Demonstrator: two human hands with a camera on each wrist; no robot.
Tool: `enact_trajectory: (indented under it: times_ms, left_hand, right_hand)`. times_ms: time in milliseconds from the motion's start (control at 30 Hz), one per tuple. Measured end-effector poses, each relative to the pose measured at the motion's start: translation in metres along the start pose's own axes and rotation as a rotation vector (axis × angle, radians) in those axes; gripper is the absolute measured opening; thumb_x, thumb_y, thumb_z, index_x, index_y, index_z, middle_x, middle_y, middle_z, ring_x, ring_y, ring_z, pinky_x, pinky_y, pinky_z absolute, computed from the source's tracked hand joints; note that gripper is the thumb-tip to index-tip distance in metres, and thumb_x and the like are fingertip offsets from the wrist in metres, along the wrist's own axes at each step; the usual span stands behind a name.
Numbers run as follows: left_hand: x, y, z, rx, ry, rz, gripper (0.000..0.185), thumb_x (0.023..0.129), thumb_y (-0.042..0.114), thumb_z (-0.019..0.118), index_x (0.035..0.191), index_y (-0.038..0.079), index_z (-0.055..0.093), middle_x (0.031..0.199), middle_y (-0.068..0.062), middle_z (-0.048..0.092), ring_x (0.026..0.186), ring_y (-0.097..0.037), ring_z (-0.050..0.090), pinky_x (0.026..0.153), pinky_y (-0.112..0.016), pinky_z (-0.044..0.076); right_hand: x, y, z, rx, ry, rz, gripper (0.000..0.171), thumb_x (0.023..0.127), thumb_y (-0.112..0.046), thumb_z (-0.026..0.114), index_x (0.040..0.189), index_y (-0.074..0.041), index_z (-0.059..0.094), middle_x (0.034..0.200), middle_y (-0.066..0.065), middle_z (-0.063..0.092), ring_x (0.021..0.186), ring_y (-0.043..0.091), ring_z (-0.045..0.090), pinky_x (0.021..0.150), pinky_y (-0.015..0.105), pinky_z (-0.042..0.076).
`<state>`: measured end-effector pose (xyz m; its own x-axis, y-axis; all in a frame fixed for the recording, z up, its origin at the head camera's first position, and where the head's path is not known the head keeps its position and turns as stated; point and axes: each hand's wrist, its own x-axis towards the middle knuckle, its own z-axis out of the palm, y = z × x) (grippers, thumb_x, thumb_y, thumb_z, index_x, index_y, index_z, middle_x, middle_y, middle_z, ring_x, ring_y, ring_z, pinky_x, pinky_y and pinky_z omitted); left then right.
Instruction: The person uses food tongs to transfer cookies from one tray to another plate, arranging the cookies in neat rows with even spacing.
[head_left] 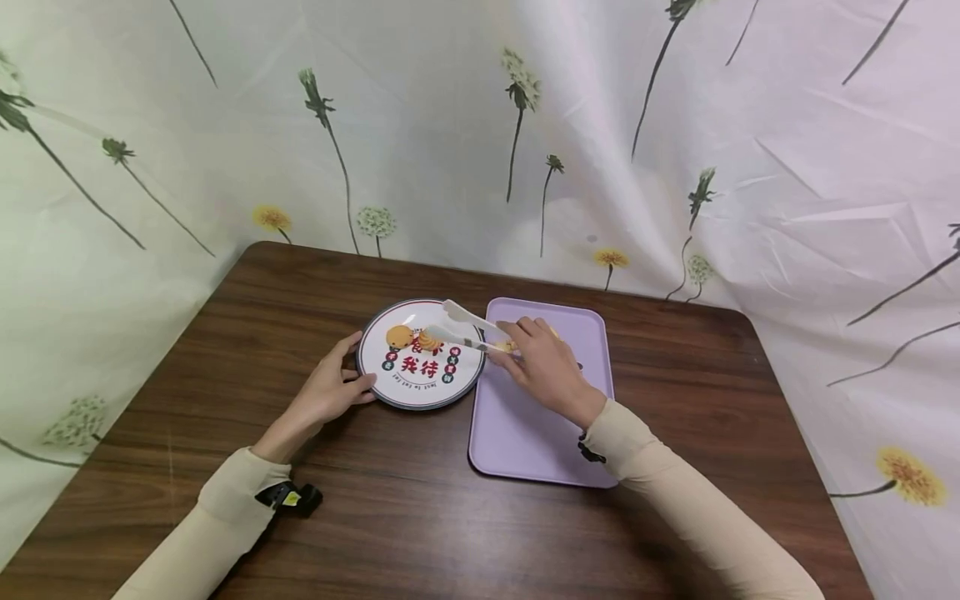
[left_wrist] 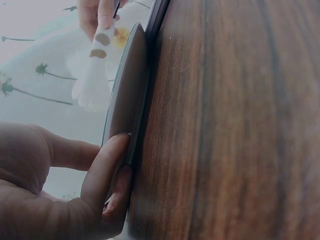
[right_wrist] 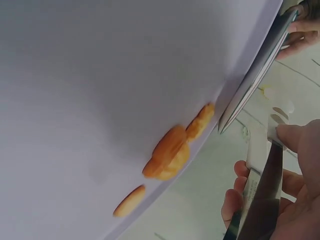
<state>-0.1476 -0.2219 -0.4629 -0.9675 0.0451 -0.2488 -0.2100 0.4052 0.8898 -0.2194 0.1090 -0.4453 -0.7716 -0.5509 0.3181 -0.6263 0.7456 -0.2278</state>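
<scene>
Plate (head_left: pixel 408 398), white, printed – on the bench (head_left: pixel 390 517), at the tray's left edge; rim grasped by the fingers of the left hand (head_left: pixel 327 389). Upon it: one round bun (head_left: pixel 400 337), one striped roll (head_left: pixel 430 340). Tongs (head_left: pixel 474 318), pale – grasped by the fingers of the right hand (head_left: pixel 549 367), arms spread above the plate. Tray (head_left: pixel 525 442), lilac, on the bench; breads (right_wrist: pixel 167 155) along one side. Curtain (head_left: pixel 435 125), flower-printed, behind.
</scene>
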Motion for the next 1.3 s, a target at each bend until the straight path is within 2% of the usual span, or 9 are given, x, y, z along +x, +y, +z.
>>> enact_trajectory:
  times_ms: [167, 433, 733, 1033, 1300]
  left_hand:
    - [0.0, 0.0, -0.001, 0.003, 0.005, 0.004, 0.083, 0.104, 0.001, 0.057, 0.168, 0.006, 0.004, 0.168, -0.031, 0.018, 0.124, -0.041, 0.059, 0.081, -0.018, 0.067]
    - [0.0, 0.0, -0.002, 0.009, 0.006, 0.013, 0.083, 0.104, 0.001, 0.057, 0.168, 0.005, 0.005, 0.168, -0.032, 0.017, 0.127, -0.044, 0.058, 0.081, -0.018, 0.067]
    - [0.0, 0.001, -0.002, 0.0, 0.005, 0.012, 0.083, 0.104, 0.001, 0.057, 0.168, 0.005, 0.004, 0.168, -0.032, 0.017, 0.127, -0.044, 0.058, 0.081, -0.017, 0.067]
    - [0.0, -0.001, -0.002, 0.011, 0.002, 0.014, 0.083, 0.105, 0.002, 0.057, 0.168, 0.004, 0.003, 0.167, -0.033, 0.018, 0.126, -0.043, 0.058, 0.081, -0.018, 0.067]
    - [0.001, 0.001, 0.001, 0.003, 0.0, 0.0, 0.083, 0.104, 0.001, 0.056, 0.168, 0.005, 0.004, 0.167, -0.032, 0.018, 0.125, -0.042, 0.059, 0.08, -0.017, 0.067]
  right_hand:
    - [-0.008, 0.012, -0.006, -0.015, 0.029, 0.013, 0.046, 0.101, -0.038, 0.069, 0.139, -0.012, 0.065, 0.113, 0.006, 0.069, 0.099, 0.025, 0.061, 0.071, 0.042, 0.063]
    - [-0.023, 0.032, -0.017, -0.005, 0.041, 0.051, 0.048, 0.099, -0.035, 0.073, 0.137, -0.008, 0.066, 0.115, 0.011, 0.07, 0.1, 0.029, 0.062, 0.077, 0.044, 0.061]
    - [-0.045, 0.054, -0.027, -0.055, 0.06, 0.118, 0.046, 0.1, -0.037, 0.07, 0.136, -0.009, 0.066, 0.115, 0.011, 0.07, 0.103, 0.032, 0.065, 0.07, 0.051, 0.064]
    - [-0.065, 0.073, -0.031, -0.074, 0.044, 0.162, 0.047, 0.101, -0.038, 0.068, 0.137, -0.007, 0.066, 0.117, 0.014, 0.07, 0.098, 0.032, 0.062, 0.07, 0.051, 0.062]
    - [-0.078, 0.084, -0.036, -0.088, 0.05, 0.184, 0.048, 0.1, -0.036, 0.07, 0.137, -0.006, 0.066, 0.111, 0.014, 0.069, 0.093, 0.03, 0.06, 0.065, 0.048, 0.06]
